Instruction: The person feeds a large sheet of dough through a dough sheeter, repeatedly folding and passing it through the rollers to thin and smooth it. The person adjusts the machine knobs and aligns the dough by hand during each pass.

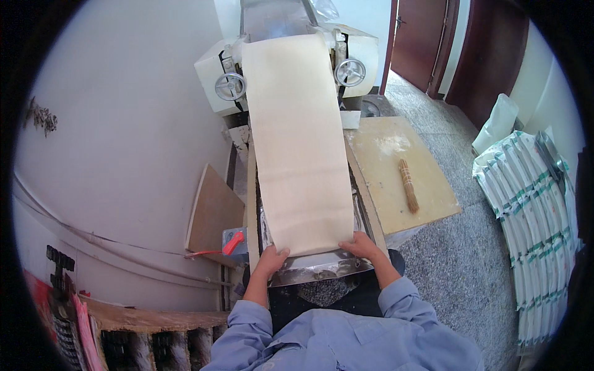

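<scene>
A long, wide sheet of pale dough (299, 139) hangs from the rollers of a dough sheeter (278, 18) and runs down towards me. With thumb on top, my left hand (274, 259) grips the sheet's near left corner. At the near right corner my right hand (361, 246) pinches it the same way. Beneath the near end lies a metal tray (320, 269) with flour-like residue, set between two side rails. Two metal handwheels, the left handwheel (230, 86) and the right handwheel (350, 73), flank the dough at the machine. My fingers under the dough are hidden.
To the right, a bundled straw brush (408, 185) lies on a wooden board (371, 176) dusted with white powder. A grey switch box (235, 243) with a red handle sits at left. Stacked white-and-green packages (533, 222) stand far right. A wooden rack (158, 320) is at lower left.
</scene>
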Available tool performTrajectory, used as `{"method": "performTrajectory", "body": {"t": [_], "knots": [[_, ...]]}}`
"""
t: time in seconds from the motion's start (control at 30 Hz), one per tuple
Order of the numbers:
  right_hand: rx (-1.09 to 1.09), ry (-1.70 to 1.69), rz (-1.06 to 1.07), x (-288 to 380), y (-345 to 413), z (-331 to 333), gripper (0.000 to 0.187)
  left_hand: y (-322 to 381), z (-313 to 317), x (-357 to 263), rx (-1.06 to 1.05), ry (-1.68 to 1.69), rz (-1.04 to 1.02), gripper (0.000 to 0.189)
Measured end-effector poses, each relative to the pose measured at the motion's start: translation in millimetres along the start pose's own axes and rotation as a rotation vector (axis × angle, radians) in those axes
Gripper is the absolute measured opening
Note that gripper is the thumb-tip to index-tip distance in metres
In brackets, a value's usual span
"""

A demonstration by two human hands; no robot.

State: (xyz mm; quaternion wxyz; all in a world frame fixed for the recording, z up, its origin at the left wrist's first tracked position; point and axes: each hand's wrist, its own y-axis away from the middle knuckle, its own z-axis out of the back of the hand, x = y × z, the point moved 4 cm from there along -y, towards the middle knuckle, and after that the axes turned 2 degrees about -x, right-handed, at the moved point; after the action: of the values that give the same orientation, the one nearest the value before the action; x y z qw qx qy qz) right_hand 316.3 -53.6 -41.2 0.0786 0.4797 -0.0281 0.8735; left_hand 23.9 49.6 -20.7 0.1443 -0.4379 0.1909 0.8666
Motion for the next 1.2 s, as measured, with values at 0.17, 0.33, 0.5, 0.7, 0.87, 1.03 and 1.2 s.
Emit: {"method": "performTrajectory", "body": {"t": [0.17, 0.33, 0.5, 0.7, 0.87, 1.03, 1.2], "knots": [[0.117, 0.017, -0.204, 29, -2, 6, 0.039, 2, 9, 16, -0.019, 0.087, -0.040, 0.043], [0.083, -0.021, -0.069, 34, -1, 25, 0.040, 4, 18, -6, 0.121, 0.177, 0.032, 0.041], [0.058, 0.022, -0.102, 59, 4, 40, 0.036, 12, 28, -22, 0.076, 0.455, -0.002, 0.035], [-0.029, -0.165, 0.161, 98, 5, 32, 0.040, 9, 26, 4, 0.031, 0.796, 0.191, 0.041], [-0.013, -0.043, 0.125, 66, 8, 11, 0.039, 8, 8, 11, 0.063, 0.347, 0.163, 0.043], [0.034, 0.210, 0.004, 55, 12, 5, 0.035, 4, 3, 5, 0.102, 0.351, 0.133, 0.046], [-0.003, 0.169, -0.015, 36, 5, -1, 0.039, 7, 8, -4, 0.055, 0.237, 0.128, 0.045]]}}
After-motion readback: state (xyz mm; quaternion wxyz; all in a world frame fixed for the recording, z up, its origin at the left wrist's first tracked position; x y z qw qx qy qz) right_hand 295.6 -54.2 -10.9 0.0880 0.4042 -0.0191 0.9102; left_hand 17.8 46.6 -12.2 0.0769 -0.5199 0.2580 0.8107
